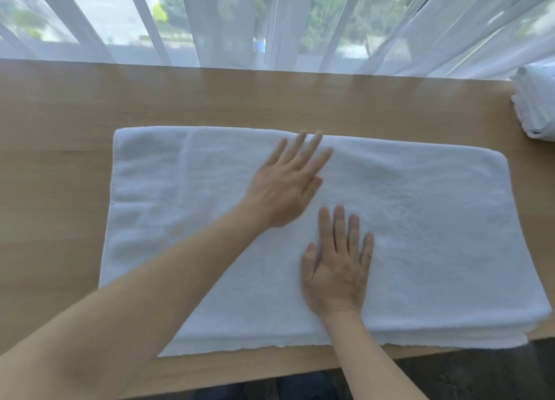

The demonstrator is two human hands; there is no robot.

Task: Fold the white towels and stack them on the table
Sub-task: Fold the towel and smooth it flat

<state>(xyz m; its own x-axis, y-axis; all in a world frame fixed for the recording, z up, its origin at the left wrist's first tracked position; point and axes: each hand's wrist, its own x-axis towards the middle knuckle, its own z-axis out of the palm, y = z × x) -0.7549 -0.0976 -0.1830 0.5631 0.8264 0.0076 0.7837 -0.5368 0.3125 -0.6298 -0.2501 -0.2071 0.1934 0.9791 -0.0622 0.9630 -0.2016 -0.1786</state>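
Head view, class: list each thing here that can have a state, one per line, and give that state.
Large white terry towel: folded in layers, lying flat on the table.
Left hand: fingers straight, palm pressing the towel.
Right hand: fingers straight, flat on the towel.
White towel bundle at the far right: bunched up.
Sheer white curtain: drawn across the window.

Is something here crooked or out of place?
Little stands out. The towel lies flat under both hands; its near right corner overhangs the table edge slightly. The towels at far right look bunched.
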